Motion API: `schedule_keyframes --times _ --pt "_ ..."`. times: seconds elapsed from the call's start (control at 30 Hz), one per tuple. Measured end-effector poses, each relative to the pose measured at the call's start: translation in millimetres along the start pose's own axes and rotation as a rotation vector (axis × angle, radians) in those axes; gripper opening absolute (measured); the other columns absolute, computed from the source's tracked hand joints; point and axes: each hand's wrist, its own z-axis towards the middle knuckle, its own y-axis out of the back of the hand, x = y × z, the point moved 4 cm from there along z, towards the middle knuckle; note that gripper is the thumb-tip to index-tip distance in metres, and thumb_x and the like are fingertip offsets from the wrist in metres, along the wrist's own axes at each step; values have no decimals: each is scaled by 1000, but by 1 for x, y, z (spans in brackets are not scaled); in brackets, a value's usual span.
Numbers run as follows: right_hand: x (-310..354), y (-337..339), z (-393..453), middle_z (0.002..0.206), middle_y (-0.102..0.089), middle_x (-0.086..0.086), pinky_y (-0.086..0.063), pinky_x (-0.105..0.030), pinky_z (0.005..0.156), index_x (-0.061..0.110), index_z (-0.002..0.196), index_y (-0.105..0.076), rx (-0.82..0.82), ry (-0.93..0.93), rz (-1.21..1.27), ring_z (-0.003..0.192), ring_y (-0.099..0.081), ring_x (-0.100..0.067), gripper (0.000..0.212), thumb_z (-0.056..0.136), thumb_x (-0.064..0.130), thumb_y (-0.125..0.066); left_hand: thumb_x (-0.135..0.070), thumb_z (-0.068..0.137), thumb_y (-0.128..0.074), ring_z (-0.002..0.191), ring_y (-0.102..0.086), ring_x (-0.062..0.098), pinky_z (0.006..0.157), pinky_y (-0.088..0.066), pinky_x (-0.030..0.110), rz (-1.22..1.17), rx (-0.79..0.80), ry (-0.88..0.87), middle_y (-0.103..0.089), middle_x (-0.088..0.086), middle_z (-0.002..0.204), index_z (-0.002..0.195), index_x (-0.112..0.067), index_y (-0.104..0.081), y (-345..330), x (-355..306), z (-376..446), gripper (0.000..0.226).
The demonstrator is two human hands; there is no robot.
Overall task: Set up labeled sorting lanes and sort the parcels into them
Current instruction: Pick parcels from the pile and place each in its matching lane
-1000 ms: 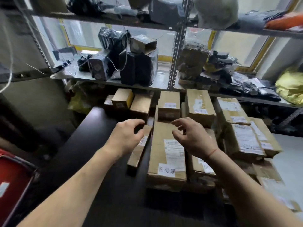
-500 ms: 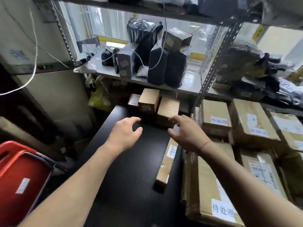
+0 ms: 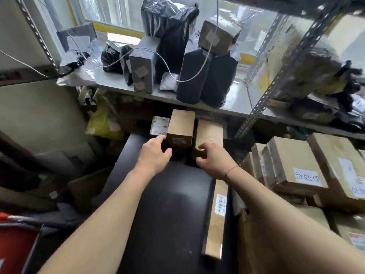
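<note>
Three small cardboard parcels sit at the far end of the black table [image 3: 169, 214]: a labelled one [image 3: 159, 126] on the left, a taller middle box [image 3: 181, 129], and a right box [image 3: 209, 135]. My left hand [image 3: 155, 154] reaches forward with fingers extended, its fingertips at the labelled parcel and the middle box's left side. My right hand [image 3: 212, 160] lies loosely curled against the near face of the right box; no firm grip shows. A long narrow carton [image 3: 216, 220] lies along the table's right edge. Stacked labelled cartons [image 3: 296, 165] fill the right side.
A metal shelf [image 3: 227, 111] just above the small parcels carries black-wrapped packages [image 3: 197, 76] and a grey box [image 3: 143, 72], with a white cable draped across. A red bin [image 3: 13, 246] stands at lower left. Dark clutter and a yellow bag [image 3: 102, 123] sit left of the table.
The view has swung left and forward. Both hands have moved from the long narrow carton and big boxes to the three small parcels at the table's far end.
</note>
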Motion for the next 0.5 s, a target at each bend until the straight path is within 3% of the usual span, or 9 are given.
schedule_keyframes --times 0.17,0.33,0.5 --pt "6 -18 52 148 -58 -12 -45 -41 115 14 154 -46 44 -94 27 134 -54 -30 65 95 29 -68 -34 98 -65 134 -54 30 112 -45 42 -61 19 30 -58 7 147 153 -22 -49 -23 18 61 59" --pt "7 -29 100 157 -51 -12 -39 -40 117 13 162 -31 11 -141 79 142 -49 -32 80 95 31 -71 -36 100 -62 148 -39 30 122 -34 41 -112 64 67 -40 8 164 164 -19 -29 -42 25 105 74" --pt "-5 -44 132 153 -53 -8 -40 -39 117 15 157 -34 18 -151 210 138 -53 -29 78 94 34 -75 -34 99 -64 152 -33 34 126 -31 45 -96 157 98 -30 10 169 168 -17 -14 -61 33 131 87"
